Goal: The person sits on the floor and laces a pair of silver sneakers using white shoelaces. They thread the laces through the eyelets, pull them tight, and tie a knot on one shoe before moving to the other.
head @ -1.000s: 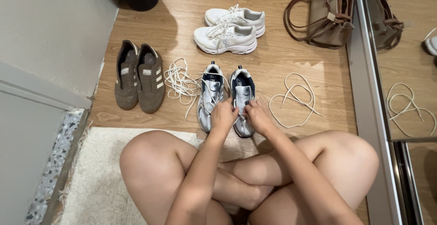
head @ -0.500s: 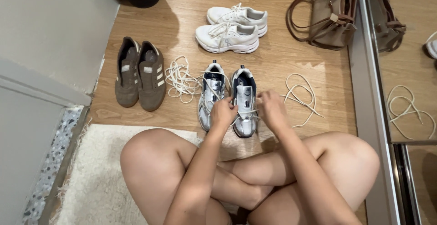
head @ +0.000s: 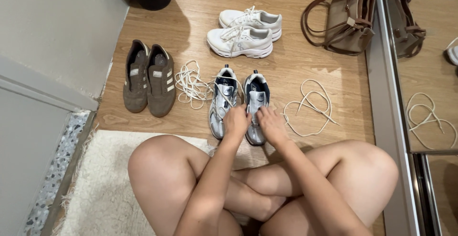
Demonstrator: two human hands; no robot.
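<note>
Lacing is in hand: the right silver sneaker (head: 255,103) is pinched by left hand (head: 237,121) and right hand (head: 272,124); next, lace (head: 307,107) threaded.

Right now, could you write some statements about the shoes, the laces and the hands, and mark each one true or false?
1. Both hands, left hand and right hand, are at the right silver sneaker. True.
2. The brown shoes lie to the right of the silver pair. False: they lie to its left, near the wall.
3. A loose lace lies on the wood floor right of the silver pair. True.
4. The white sneakers stand on the rug. False: they rest on the wood floor.
5. The brown handbag sits beside the mirror. True.
</note>
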